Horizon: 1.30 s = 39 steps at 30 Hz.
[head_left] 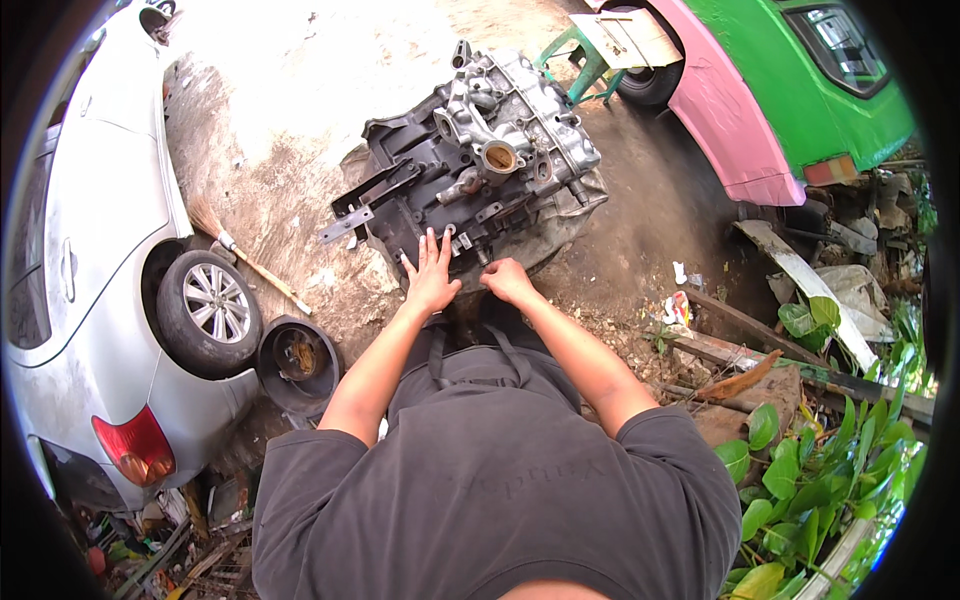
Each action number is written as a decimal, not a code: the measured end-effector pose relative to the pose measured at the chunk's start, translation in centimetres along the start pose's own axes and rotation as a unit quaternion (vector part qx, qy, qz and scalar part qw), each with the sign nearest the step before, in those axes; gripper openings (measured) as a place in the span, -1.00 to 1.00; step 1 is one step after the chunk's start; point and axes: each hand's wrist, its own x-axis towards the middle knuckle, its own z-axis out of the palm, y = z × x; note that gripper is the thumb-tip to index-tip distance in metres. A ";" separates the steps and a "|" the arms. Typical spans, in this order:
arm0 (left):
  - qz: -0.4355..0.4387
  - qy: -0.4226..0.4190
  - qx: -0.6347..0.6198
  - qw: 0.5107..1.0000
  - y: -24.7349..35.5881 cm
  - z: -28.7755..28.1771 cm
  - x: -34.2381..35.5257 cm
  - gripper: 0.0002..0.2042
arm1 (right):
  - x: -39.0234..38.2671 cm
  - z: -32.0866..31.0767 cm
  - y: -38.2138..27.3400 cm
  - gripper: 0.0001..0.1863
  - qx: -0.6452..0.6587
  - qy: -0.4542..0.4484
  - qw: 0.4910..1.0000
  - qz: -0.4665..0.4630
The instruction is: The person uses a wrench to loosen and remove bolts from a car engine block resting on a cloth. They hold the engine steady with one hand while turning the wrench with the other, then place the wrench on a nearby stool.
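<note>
A car engine [470, 160] with a dark block and a silver metal top rests on the ground in front of me. My left hand [431, 277] lies on its near side, fingers spread and stretched out against the metal. To the right, my right hand [510, 281] is closed, its thumb and fingertips pinched together at the engine's lower near edge. Just beyond those fingertips a small metal fitting [484, 253] sticks out. What the pinch holds, if anything, is too small to make out. A flat metal bracket [347, 224] juts from the engine's left side.
On the left stands a silver car [110, 260], with a broom [240, 252] and a black round basin [312, 375] beside its wheel. A green stool [590, 62] is beyond the engine, near a pink and green vehicle [735, 125]. Planks [735, 350] and leafy plants [800, 460] lie right.
</note>
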 end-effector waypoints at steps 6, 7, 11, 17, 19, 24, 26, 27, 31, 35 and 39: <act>0.017 -0.010 -0.004 1.000 -0.7 -0.5 -0.1 0.04 | 0.0 0.5 0.4 -0.76 0.356 -0.043 0.926 0.119; 0.017 -0.012 -0.004 1.000 -0.7 -0.5 -0.1 0.04 | 0.1 0.5 0.4 -0.75 0.357 -0.033 0.925 0.121; 0.012 -0.025 -0.007 1.000 -0.4 -1.1 -0.2 0.04 | 0.1 0.2 1.0 -0.67 0.326 0.038 0.938 0.112; 0.014 -0.042 -0.007 0.999 -0.3 -1.9 -0.3 0.02 | 0.9 -0.7 2.8 -0.61 0.359 0.058 0.922 0.131; 0.013 -0.038 -0.008 0.999 -0.3 -1.9 -0.3 0.02 | 1.4 0.2 2.9 -0.59 0.311 0.086 0.939 0.117; 0.006 -0.032 0.003 0.999 -0.1 -1.7 -0.2 0.02 | 1.1 2.1 2.7 -0.54 -0.025 0.178 0.984 0.005; 0.005 -0.033 0.003 0.999 -0.1 -1.6 -0.3 0.03 | 0.9 1.1 2.8 -0.53 0.221 0.078 0.967 0.103; 0.003 -0.033 0.004 0.999 -0.1 -1.6 -0.2 0.03 | 0.9 0.4 2.9 -0.52 0.346 0.019 0.926 0.150; -0.006 -0.034 0.009 0.999 0.1 -1.5 -0.2 0.03 | 0.8 -2.7 5.8 -0.93 0.538 -0.032 0.806 0.243; -0.021 -0.032 0.022 0.999 0.4 -1.2 0.0 0.04 | 1.6 -5.1 11.2 -0.79 0.404 -0.105 0.853 0.312; -0.032 -0.021 0.020 0.999 0.6 -0.7 -0.1 0.04 | 3.3 -6.2 13.3 -0.64 -0.043 0.003 0.987 0.153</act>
